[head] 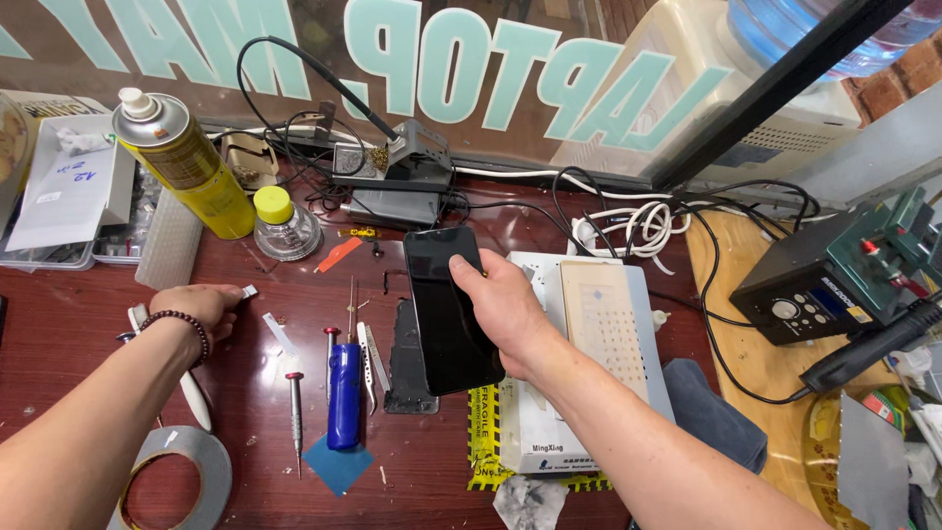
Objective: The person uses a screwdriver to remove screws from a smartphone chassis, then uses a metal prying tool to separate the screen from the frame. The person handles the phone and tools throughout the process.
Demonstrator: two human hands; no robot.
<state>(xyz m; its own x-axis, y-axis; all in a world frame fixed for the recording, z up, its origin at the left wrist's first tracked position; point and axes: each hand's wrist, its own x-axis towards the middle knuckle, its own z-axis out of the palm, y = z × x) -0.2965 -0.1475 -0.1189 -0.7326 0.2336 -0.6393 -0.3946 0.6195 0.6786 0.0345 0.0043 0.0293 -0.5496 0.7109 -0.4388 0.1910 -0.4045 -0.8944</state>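
Our fingers [469, 267] on the right hand [500, 304] close around the top edge of a glossy black slab-shaped phone [446, 309], holding it tilted above the dark red wooden table [78, 314]. Just left of the phone lie a black phone back panel [407, 358], silver tweezers [367, 358] and a blue cylindrical screwdriver [343, 393]. Further left of the phone, our left hand [196, 306] pinches a small white strip [249, 291] between curled fingertips. Right of the phone sits a white box-shaped heating plate [579, 353]. Behind the phone stands a yellow spray can [186, 167].
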